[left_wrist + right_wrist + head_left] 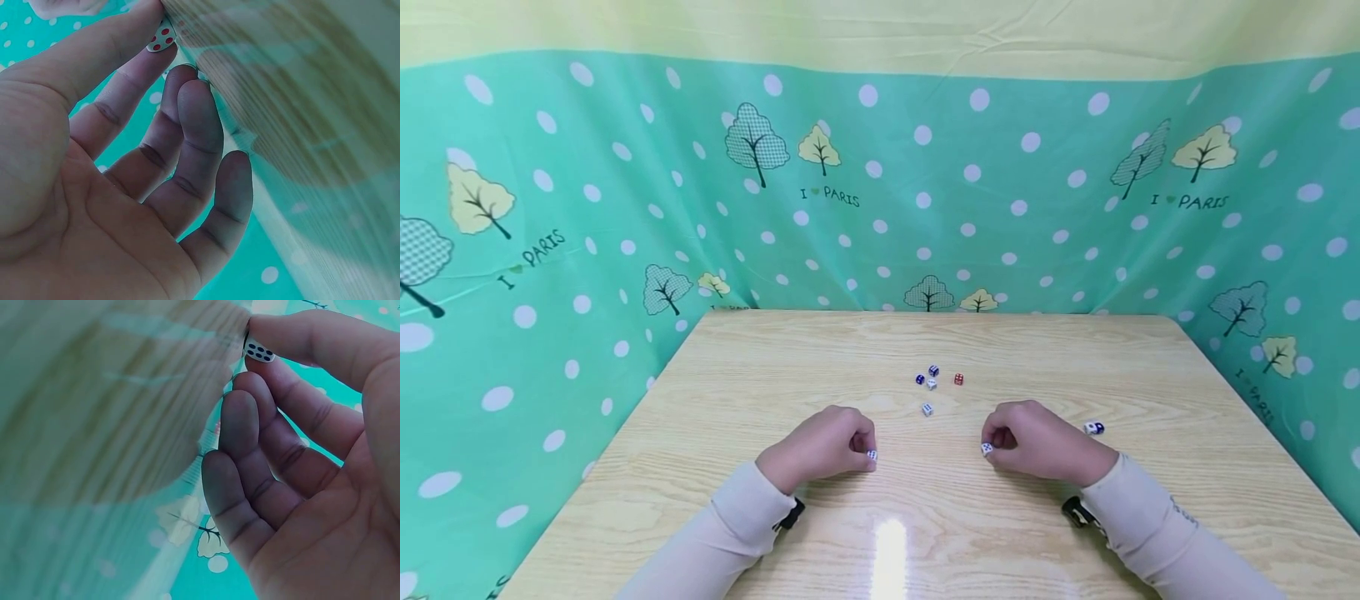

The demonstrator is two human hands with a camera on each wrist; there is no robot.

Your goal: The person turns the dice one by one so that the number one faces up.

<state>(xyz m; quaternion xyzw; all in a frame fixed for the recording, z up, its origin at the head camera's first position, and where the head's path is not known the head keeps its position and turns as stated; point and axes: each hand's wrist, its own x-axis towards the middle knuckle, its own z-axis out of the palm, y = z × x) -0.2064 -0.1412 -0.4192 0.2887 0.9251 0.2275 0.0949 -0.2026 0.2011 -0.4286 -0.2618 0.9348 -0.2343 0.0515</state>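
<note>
My left hand (829,446) pinches a white die (872,455) between thumb and index finger, close to the tabletop. Red pips show on that die (162,37) in the left wrist view, while its other fingers are loosely bent. Across from it, my right hand (1037,442) pinches another white die (987,448) the same way; black pips face the right wrist camera on this die (259,352). Between and beyond the hands lies a loose white die (927,410). Farther back sit another white die (932,384), two blue dice (933,371) and a red die (958,379).
Just beyond my right wrist, a white die (1090,428) and a blue die (1100,428) lie together. The wooden table (760,358) is bordered by a green dotted curtain (925,225) at the back and sides. Light glares on the front of the tabletop.
</note>
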